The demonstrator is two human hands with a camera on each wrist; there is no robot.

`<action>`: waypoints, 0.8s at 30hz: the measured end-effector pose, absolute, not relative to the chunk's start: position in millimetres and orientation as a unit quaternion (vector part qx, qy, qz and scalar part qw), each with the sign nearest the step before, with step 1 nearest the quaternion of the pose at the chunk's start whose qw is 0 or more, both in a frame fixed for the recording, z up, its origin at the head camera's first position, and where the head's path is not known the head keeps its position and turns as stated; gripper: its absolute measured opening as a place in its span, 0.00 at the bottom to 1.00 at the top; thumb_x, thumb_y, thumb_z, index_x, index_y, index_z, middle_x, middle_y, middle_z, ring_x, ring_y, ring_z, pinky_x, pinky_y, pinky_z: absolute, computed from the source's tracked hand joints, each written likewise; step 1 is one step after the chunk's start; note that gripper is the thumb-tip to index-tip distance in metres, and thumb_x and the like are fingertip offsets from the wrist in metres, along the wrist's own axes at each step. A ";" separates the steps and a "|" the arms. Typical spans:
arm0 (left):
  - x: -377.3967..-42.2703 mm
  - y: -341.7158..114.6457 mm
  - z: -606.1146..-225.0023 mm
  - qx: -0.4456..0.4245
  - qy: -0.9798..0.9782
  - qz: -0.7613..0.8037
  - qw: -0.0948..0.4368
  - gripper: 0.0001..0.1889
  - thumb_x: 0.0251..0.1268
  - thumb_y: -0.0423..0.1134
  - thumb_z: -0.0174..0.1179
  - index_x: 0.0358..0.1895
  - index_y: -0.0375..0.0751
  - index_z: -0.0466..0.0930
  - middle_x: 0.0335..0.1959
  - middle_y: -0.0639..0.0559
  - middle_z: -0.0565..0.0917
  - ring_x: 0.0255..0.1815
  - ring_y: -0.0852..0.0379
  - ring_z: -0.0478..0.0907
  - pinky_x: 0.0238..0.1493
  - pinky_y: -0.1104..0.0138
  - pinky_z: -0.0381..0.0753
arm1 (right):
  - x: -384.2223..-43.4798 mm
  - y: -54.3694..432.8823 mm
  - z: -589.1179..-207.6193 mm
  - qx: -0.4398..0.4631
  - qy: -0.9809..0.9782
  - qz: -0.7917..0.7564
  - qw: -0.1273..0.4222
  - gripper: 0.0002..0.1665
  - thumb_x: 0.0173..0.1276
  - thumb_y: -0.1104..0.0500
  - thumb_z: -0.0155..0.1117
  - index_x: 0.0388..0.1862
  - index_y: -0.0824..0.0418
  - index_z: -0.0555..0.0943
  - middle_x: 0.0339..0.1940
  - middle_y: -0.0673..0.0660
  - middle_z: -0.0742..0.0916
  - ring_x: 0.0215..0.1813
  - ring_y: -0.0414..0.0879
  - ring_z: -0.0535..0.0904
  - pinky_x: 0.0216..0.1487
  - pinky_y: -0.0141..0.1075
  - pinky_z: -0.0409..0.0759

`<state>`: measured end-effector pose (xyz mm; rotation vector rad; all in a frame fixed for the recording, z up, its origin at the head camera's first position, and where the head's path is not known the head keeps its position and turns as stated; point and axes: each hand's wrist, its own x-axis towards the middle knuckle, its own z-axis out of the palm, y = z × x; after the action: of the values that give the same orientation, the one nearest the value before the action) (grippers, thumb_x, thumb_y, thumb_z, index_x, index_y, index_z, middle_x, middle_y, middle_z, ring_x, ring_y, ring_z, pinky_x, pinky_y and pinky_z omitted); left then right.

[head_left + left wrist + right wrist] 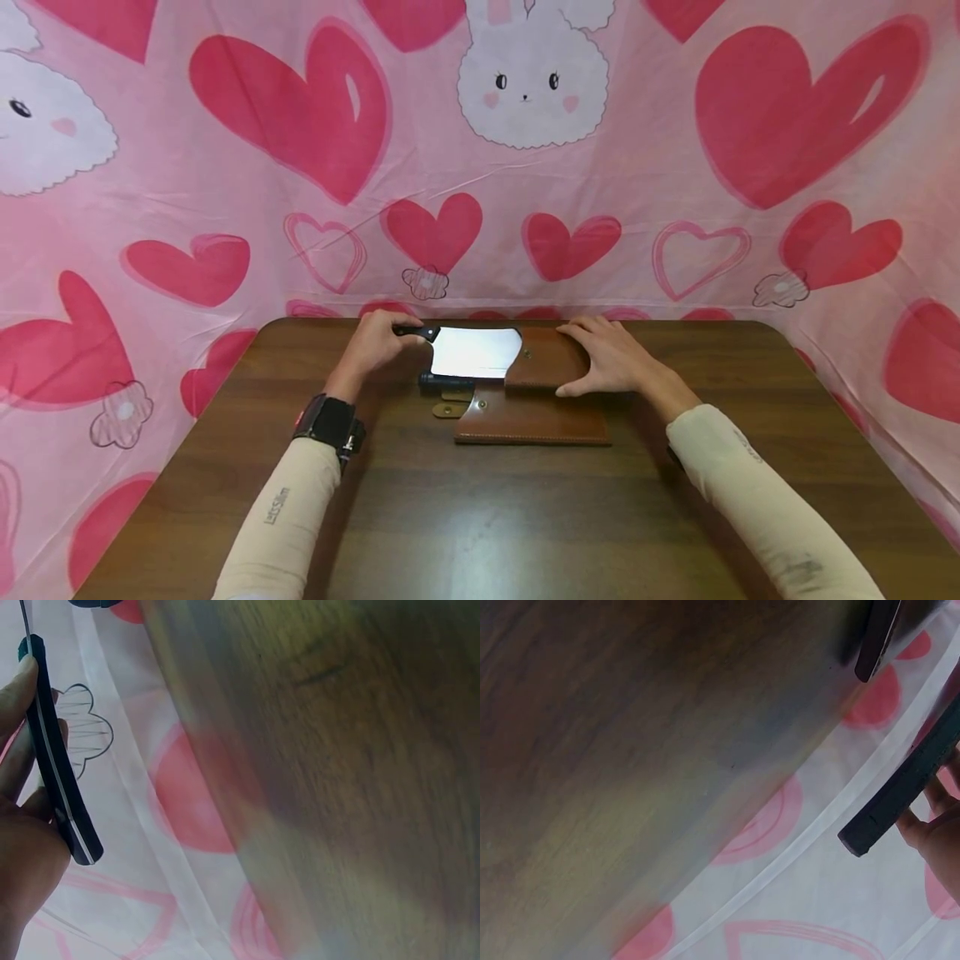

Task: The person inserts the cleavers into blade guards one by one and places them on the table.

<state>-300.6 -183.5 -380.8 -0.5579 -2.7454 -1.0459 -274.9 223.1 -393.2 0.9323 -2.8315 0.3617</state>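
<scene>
My left hand grips the black handle of a cleaver, the thumb along the handle in the left wrist view. The cleaver's wide, shiny blade points right, its far end at the curved mouth of a brown leather sheath. On the right, my right hand holds that sheath by its outer end, fingers at the top corner and thumb at the lower edge. In the right wrist view the sheath's dark edge lies against the fingers.
A second brown sheath lies on the wooden table just in front, partly covered by the held one. A black handle sticks out to its left, beside a snap strap. Behind the table hangs a pink heart-patterned cloth.
</scene>
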 end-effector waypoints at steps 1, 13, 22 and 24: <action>-300.4 -182.8 -380.9 -0.184 -0.916 -0.350 0.074 0.13 0.58 0.34 0.75 0.47 0.37 0.90 0.42 0.45 0.88 0.44 0.46 0.80 0.49 0.53 0.81 | -274.5 222.7 -393.6 0.311 -0.940 0.121 0.069 0.66 0.42 0.19 0.72 0.72 0.60 0.72 0.67 0.62 0.75 0.69 0.61 0.67 0.64 0.62 0.65; -297.3 -176.0 -380.3 -0.169 -0.912 -0.369 0.063 0.14 0.59 0.33 0.74 0.49 0.36 0.89 0.43 0.44 0.88 0.46 0.43 0.80 0.48 0.52 0.82 | -273.8 217.0 -395.5 0.306 -0.942 0.123 0.065 0.66 0.43 0.19 0.71 0.72 0.60 0.72 0.68 0.62 0.75 0.69 0.60 0.67 0.66 0.60 0.64; -297.0 -172.0 -383.7 -0.170 -0.912 -0.367 0.063 0.15 0.60 0.33 0.74 0.51 0.38 0.89 0.45 0.45 0.88 0.44 0.48 0.79 0.47 0.55 0.82 | -274.7 207.4 -397.1 0.313 -0.940 0.121 0.066 0.66 0.43 0.18 0.70 0.72 0.59 0.72 0.67 0.61 0.75 0.68 0.60 0.68 0.64 0.58 0.65; -297.4 -170.8 -383.6 -0.172 -0.912 -0.366 0.066 0.15 0.60 0.34 0.74 0.50 0.38 0.90 0.45 0.45 0.88 0.44 0.48 0.79 0.46 0.55 0.82 | -274.9 206.0 -397.1 0.314 -0.939 0.123 0.066 0.66 0.43 0.18 0.70 0.72 0.59 0.72 0.67 0.61 0.75 0.68 0.60 0.68 0.65 0.58 0.65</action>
<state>-297.4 -170.8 -383.6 -0.5182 -2.7507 -1.1047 -274.9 206.0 -397.1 0.9461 -2.8333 0.3699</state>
